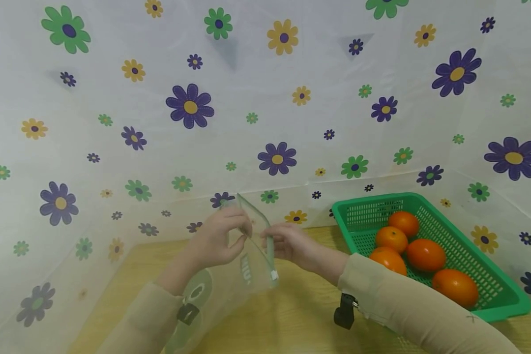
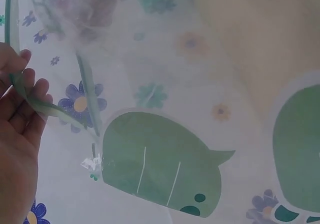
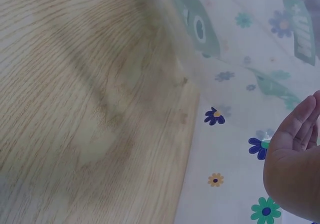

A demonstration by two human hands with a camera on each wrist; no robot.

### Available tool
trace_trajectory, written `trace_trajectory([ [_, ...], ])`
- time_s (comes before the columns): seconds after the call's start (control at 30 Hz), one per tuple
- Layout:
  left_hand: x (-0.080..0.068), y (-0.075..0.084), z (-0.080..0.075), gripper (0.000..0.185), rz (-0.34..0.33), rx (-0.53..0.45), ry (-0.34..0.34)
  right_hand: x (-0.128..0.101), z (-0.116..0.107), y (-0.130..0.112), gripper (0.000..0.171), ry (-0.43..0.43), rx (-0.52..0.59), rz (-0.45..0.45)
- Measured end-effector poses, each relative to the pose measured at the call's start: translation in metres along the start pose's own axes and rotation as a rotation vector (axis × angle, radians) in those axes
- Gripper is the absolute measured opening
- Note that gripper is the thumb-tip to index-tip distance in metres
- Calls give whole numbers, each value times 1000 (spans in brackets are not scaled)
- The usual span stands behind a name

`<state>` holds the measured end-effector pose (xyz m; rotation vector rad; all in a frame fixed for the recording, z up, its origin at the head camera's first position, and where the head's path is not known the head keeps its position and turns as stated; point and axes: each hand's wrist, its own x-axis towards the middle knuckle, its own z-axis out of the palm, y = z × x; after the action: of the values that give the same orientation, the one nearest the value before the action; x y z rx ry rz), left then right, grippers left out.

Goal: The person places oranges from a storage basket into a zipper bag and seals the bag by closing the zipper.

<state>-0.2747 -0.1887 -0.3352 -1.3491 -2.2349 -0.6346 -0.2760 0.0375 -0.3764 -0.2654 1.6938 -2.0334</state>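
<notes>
Pinching the bag (image 1: 253, 281) by one mouth edge with the left hand (image 1: 221, 237), by the other with the right hand (image 1: 295, 247); extending between and below the fingers, left of oranges (image 1: 426, 254).

With my left hand (image 2: 22, 114), I pinched the green strip (image 2: 59, 114) of a see-through bag (image 2: 170, 97); its white slider (image 2: 91, 163) sat just beside a printed green figure (image 2: 160, 156).
</notes>
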Motion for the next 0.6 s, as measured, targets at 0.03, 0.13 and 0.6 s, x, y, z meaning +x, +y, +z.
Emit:
trace_trajectory([
  [0.03,0,0,-1,19,-5,-4,-10,0,0,0,20,-3,3,0],
  [0.13,0,1,-4,20,-20,-6,-31,-1,-2,0,25,-13,0,2],
  [0.6,4,-3,-3,20,-48,-16,-63,-8,-5,-1,15,-10,-39,5],
])
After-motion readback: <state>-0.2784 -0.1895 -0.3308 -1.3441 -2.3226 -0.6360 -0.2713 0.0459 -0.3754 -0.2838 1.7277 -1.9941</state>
